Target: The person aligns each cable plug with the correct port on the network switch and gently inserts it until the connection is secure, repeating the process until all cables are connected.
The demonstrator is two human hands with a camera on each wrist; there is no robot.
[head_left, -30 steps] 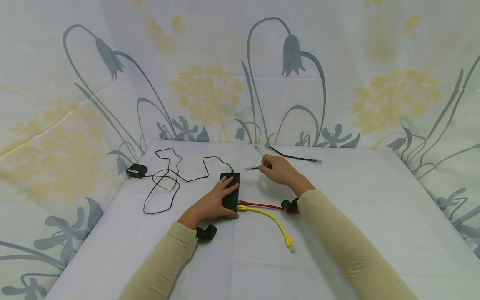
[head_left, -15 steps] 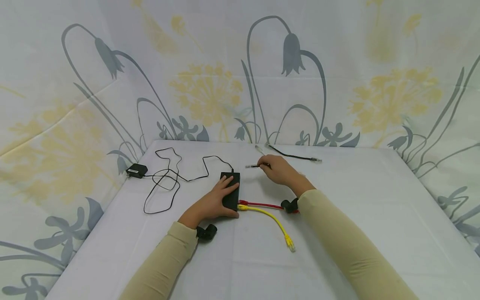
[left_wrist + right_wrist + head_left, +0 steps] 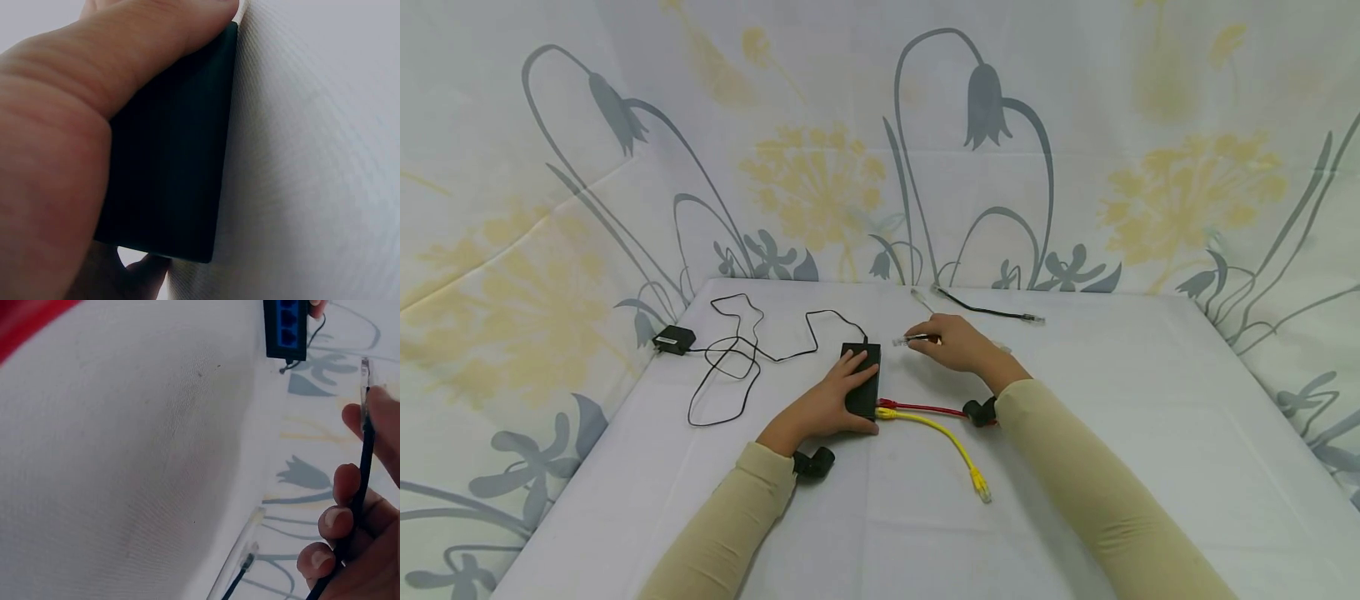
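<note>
My left hand (image 3: 831,402) grips the black network switch (image 3: 865,390) on the white table, fingers spread over its top and thumb at its near end. The left wrist view shows the thumb along the switch's dark face (image 3: 169,156). To the right of the switch, my right hand (image 3: 958,342) pinches a short black Ethernet cable (image 3: 362,469) just behind its clear plug (image 3: 900,341), which points left. The cable runs down under the other curled fingers. A red cable (image 3: 925,408) and a yellow cable (image 3: 946,432) extend from the switch's right side, where blue ports (image 3: 288,319) show.
Another black cable (image 3: 988,312) lies at the back of the table, near a thin pale cable (image 3: 922,301). At the left edge sits a power adapter (image 3: 673,339), its tangled cord (image 3: 739,340) leading to the switch. A flowered cloth (image 3: 820,183) hangs behind.
My right fingers have shifted forward onto the cable's plug end, and the hand has come slightly nearer. My left hand and the switch stay in place.
</note>
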